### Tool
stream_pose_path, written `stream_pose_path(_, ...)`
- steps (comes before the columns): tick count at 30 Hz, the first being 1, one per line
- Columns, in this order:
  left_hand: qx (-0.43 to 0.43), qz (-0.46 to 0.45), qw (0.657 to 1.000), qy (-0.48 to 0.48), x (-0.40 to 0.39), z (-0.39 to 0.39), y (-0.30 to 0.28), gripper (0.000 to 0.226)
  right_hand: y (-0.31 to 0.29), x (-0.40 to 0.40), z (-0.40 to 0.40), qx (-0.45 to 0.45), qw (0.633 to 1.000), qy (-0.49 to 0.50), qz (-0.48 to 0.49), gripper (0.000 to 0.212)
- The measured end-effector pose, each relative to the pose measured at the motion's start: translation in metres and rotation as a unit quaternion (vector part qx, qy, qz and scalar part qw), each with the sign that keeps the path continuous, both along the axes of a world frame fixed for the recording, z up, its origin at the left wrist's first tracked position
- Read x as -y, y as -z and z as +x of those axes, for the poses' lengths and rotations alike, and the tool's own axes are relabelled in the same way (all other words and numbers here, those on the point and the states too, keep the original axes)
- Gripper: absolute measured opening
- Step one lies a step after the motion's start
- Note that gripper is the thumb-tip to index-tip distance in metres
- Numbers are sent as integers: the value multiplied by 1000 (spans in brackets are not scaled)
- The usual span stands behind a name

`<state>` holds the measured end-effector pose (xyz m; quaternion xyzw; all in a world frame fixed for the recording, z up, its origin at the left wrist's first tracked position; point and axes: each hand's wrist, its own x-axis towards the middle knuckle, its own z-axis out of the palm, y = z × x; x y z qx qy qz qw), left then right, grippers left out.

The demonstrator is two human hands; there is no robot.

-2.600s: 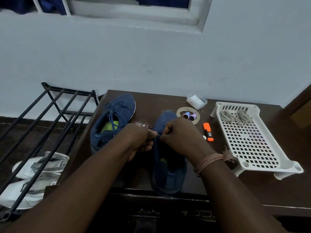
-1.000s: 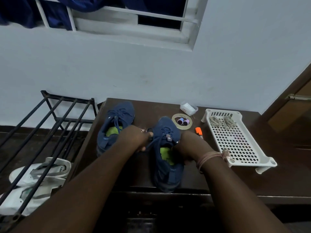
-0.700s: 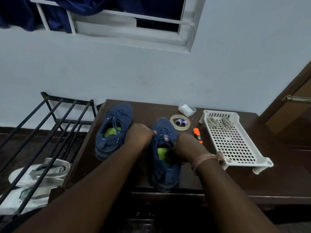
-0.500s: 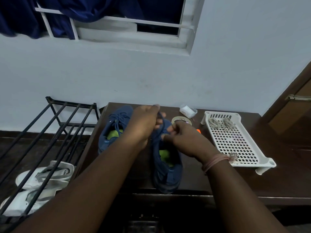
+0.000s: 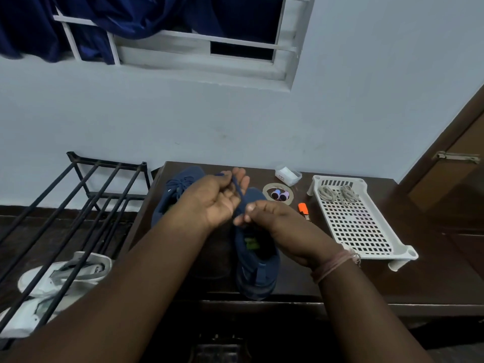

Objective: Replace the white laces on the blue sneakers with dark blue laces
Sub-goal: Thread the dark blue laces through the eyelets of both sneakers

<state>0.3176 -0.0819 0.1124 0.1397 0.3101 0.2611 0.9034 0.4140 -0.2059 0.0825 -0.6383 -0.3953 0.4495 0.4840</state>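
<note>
Dark wooden table [image 5: 432,281] standing against a pale wall, under a barred window. Taking the near sneaker [image 5: 258,260] as landmark: resting at the table's front edge, toe pointing to the wall, tongue open for access. Left hand [image 5: 217,199] hovering above its toe, fingers curled round the dark blue lace [image 5: 239,196], pulling it upward, probably taking out slack. Right hand [image 5: 272,218] hovering over its eyelets, pinching the same lace lower down, apparently steadying it. Second sneaker [image 5: 178,189] lying to the landmark's left, already laced dark. White laces [image 5: 337,193] lying bundled in the white tray [image 5: 366,231] to its right, kept clear of the work. Orange marker [image 5: 303,209] lying between landmark and tray
</note>
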Motion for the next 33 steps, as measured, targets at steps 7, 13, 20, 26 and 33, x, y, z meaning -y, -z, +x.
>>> stream_pose_path(7,-43,-65,993,-88,-31,-13,25,34,-5,25,17,77,987,130,-61,26)
stream_pose_path(13,-153,25,988,12,-22,0,28,20,2,11,14,130,959,230,-98,21)
stream_pose_path(20,-326,632,677,188,10,-12,29,32,2,-10,8,34,987,156,-6,3)
stream_pose_path(26,-372,671,620,165,-5,-6,36,6,5,-13,23,181,968,159,-71,27)
stream_pose_path(33,-436,636,606,197,-6,3,52,13,25,-25,20,199,946,198,-162,39)
